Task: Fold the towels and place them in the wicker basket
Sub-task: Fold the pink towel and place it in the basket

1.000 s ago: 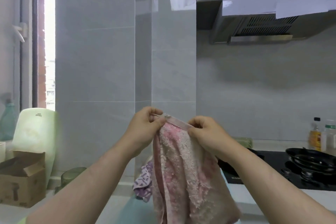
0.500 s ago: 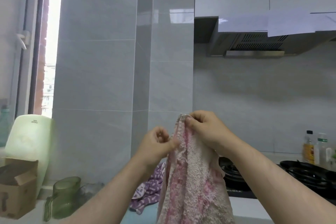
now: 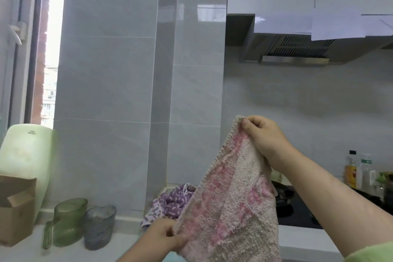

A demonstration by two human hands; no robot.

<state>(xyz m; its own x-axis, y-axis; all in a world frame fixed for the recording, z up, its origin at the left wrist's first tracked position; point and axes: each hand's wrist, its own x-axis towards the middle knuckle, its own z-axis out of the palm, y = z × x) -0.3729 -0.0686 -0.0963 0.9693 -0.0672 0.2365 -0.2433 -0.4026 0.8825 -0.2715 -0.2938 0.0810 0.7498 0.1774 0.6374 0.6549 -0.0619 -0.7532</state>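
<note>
Terry cloth in pink and cream, the pink towel hangs in the air in front of the grey tiled wall, stretched on a slant between the two hands. The right hand is raised high and pinches the top corner between thumb and curled fingers. The left hand is low, near the bottom of the view, and its fingers are curled round the lower left corner. The stitched edge runs taut between these two corners, and the rest of the cloth droops down to the right and out of view.

Behind it a purple towel lies crumpled on the bench, in the corner against the wall. Further left stand a green jug and a grey cup just beside it; whether they touch I cannot tell. A box sits at the left edge. To the right are a black hob, partly behind the right forearm, and bottles near the wall.
</note>
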